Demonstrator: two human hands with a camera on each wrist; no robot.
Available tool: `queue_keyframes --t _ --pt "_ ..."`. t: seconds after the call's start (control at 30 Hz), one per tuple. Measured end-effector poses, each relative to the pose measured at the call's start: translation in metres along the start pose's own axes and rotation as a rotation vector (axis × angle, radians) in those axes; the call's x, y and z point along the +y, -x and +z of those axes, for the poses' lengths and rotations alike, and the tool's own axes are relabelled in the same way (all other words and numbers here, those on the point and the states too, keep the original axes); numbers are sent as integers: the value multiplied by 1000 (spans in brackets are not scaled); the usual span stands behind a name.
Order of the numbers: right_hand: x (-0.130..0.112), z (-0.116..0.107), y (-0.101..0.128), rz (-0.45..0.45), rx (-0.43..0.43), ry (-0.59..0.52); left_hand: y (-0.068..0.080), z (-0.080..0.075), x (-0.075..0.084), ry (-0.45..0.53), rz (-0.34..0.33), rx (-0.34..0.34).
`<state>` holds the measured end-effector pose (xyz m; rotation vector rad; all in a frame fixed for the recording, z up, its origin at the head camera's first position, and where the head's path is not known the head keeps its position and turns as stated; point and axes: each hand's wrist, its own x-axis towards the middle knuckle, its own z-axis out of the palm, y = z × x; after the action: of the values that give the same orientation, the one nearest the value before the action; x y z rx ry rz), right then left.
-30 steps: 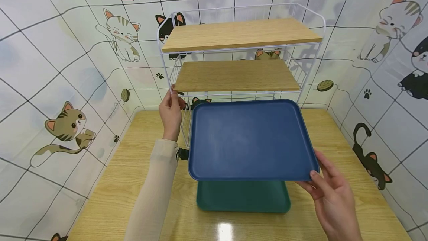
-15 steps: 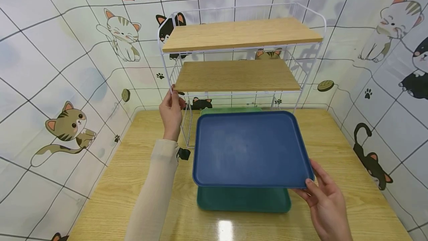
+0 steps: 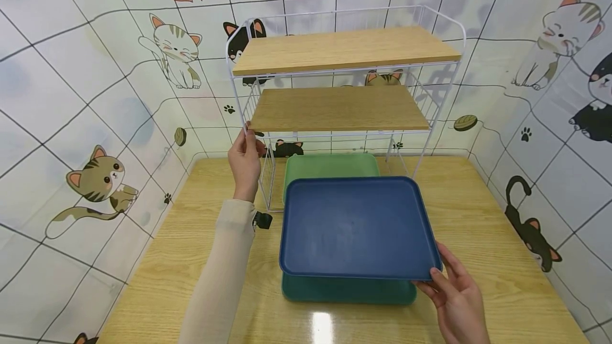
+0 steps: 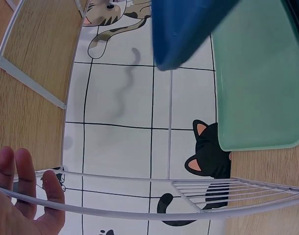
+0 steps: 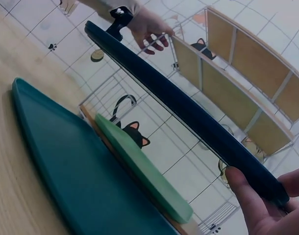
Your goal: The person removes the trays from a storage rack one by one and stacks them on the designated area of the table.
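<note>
My right hand [image 3: 437, 281] pinches the near right corner of a blue tray [image 3: 356, 227], thumb on the rim [image 5: 247, 193] and fingers beneath. The blue tray [image 5: 188, 112] hovers just over a dark teal tray [image 3: 349, 291] that lies flat on the table. My left hand [image 3: 246, 142] holds the front left wire of a white rack [image 3: 337, 108] with two wooden shelves; the wire [image 4: 115, 213] crosses its palm. A light green tray [image 3: 330, 166] lies under the rack's lower shelf, partly covered by the blue one.
The rack stands at the back of a wooden table [image 3: 483, 211], against walls tiled with cartoon cats. Both wooden shelves are bare. Open tabletop lies to the left and right of the trays, and the table's near edge is close.
The blue tray has come down and toward me, nearly onto the teal tray, uncovering the light green tray under the rack. My left hand stays on the rack.
</note>
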<state>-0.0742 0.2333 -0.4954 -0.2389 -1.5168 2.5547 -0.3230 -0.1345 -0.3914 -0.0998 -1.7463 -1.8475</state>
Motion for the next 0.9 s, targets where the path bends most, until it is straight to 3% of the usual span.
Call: queue_keyframes --t 0.9 --pt "34 -13 1 142 96 113 -1 0 -1 -27 -7 7"
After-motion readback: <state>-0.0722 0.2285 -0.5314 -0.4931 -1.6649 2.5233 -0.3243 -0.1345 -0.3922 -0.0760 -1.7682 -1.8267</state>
